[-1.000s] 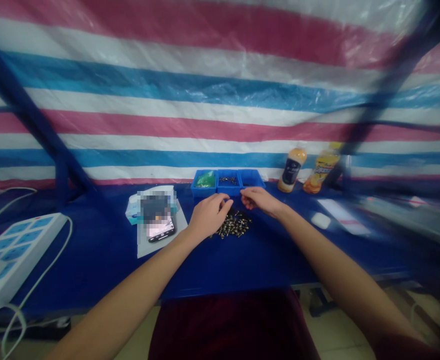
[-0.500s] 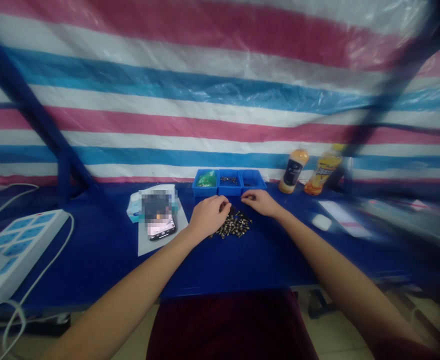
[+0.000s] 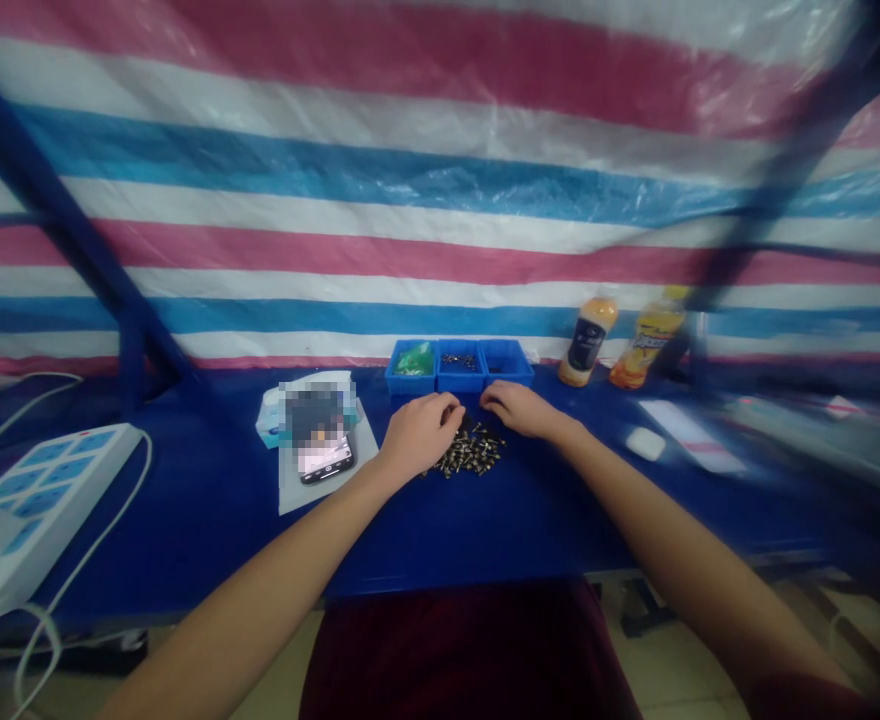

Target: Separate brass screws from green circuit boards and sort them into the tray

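Observation:
A loose pile of small dark-and-brass screws (image 3: 471, 450) lies on the blue tabletop (image 3: 207, 540), between my two hands. My left hand (image 3: 419, 435) sits at the pile's upper left, its fingertips curled together beside the screws. My right hand (image 3: 519, 410) rests at the upper right edge, with fingers curled toward the pile. Whether either hand holds a screw is too small to tell. Just behind them stands a blue three-compartment tray (image 3: 459, 365), holding a green bag (image 3: 415, 358) on the left and small dark parts (image 3: 459, 361) in the middle.
A phone (image 3: 324, 458) lies on a white sheet (image 3: 327, 490) left of my hand, beside a tissue box (image 3: 269, 420). Further left is a white power strip (image 3: 31, 510) with cables. Two bottles (image 3: 588, 342) and a white mouse (image 3: 645, 443) are on the right.
My right hand has dropped slightly toward the pile's edge, and my left hand has barely moved. The view has shifted slightly.

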